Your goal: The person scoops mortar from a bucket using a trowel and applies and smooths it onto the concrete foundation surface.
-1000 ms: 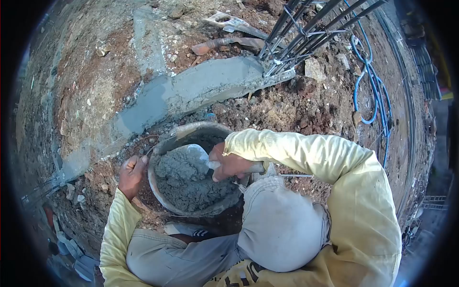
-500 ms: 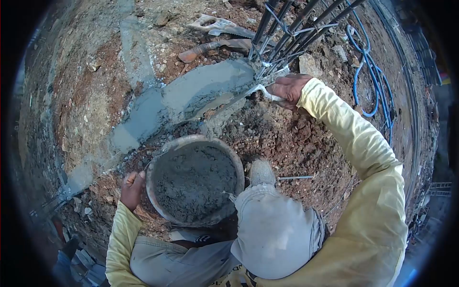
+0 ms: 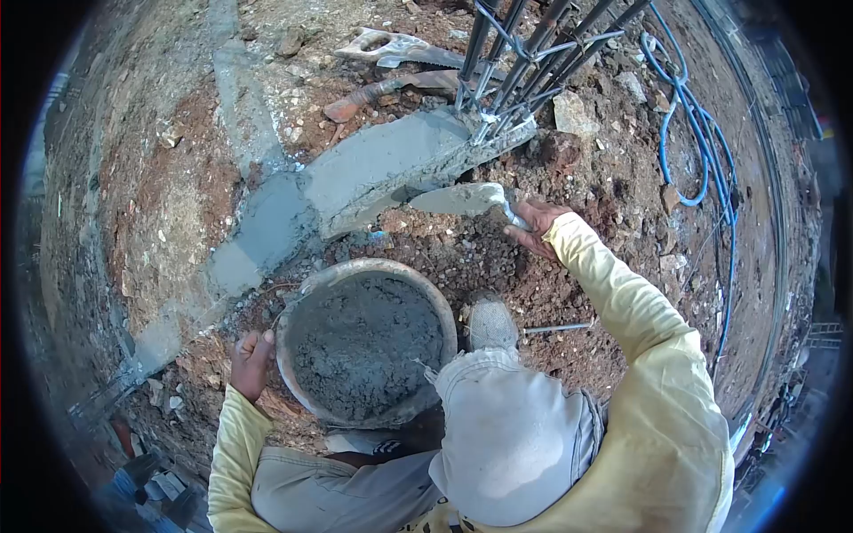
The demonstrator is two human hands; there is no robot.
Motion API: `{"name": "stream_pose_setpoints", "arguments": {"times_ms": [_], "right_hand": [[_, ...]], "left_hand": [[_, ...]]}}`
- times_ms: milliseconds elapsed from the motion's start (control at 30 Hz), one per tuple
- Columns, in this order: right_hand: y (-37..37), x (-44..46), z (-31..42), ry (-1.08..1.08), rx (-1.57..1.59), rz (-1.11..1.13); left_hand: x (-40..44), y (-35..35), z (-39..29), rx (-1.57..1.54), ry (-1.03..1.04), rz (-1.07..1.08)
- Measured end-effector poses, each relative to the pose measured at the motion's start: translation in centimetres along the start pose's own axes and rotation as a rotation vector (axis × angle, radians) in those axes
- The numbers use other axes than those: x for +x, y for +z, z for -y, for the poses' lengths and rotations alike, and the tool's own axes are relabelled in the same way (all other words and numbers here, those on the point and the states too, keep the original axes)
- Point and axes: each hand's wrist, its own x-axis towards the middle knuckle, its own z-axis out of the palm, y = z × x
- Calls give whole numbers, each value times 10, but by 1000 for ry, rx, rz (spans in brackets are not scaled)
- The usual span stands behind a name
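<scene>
A trowel point(image 3: 458, 199) with mortar on its blade is in my right hand point(image 3: 539, 229), fingers wrapped round its pale handle. The blade points left, just in front of the near side of the wet grey mortar strip point(image 3: 382, 160) and apart from its top. A round basin point(image 3: 449, 324) holds a heap of grey mortar point(image 3: 364, 342) in front of my knees. My left hand point(image 3: 252, 362) is closed at the basin's left edge, apparently on the rim or a handle there; the exact hold is hidden.
Steel rebars point(image 3: 533, 58) tied with wire rise from the mortar strip's far end. Behind it lie a handsaw point(image 3: 400, 49) and a tool with a worn handle point(image 3: 355, 102). A blue hose point(image 3: 702, 133) lies right. A metal rod point(image 3: 558, 329) rests beside my shoe point(image 3: 492, 322).
My right hand has moved down and toward me with the trowel, drawing the blade away from the strip's side near the rebars. My left hand stays at the basin's edge.
</scene>
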Motion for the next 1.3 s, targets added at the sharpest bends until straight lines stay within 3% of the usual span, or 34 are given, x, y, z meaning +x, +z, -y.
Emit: {"name": "stream_pose_setpoints", "arguments": {"times_ms": [100, 133, 300, 433, 467, 700, 767, 833, 900, 967, 1067, 1167, 1300], "right_hand": [[31, 30, -31, -55, -72, -42], [20, 41, -28, 68, -123, -3], [-12, 79, -72, 120, -206, 47], [-21, 81, -92, 56, -306, -11], [-53, 67, -62, 92, -282, 106], [-48, 40, -94, 241, -256, 78], [-44, 22, -94, 279, -164, 40], [-12, 3, -107, 155, -35, -166], [0, -14, -72, 274, 253, -116], [16, -24, -34, 284, 303, -159], [40, -17, 13, 366, 762, -35], [13, -7, 75, 410, 1153, -38], [23, 22, 109, 426, 1276, -74]], "left_hand": [[-1, 1, -4, -11, -16, 2], [-1, 1, -5, -19, -24, -4], [-5, -1, -7, 0, -39, -3], [-2, -3, 5, 57, 6, -31], [-3, -2, 0, 60, -4, -34], [-3, -3, -5, 57, 27, 5], [-9, 3, -18, 31, -14, 3], [-5, 0, -4, 47, -12, -8], [-2, -1, 3, 45, -12, -16], [-1, 0, 3, 31, -18, -13], [-3, 2, -8, 51, -30, -5], [-1, -3, 2, 71, 9, -9], [-2, -4, 3, 69, 22, -12]]}}
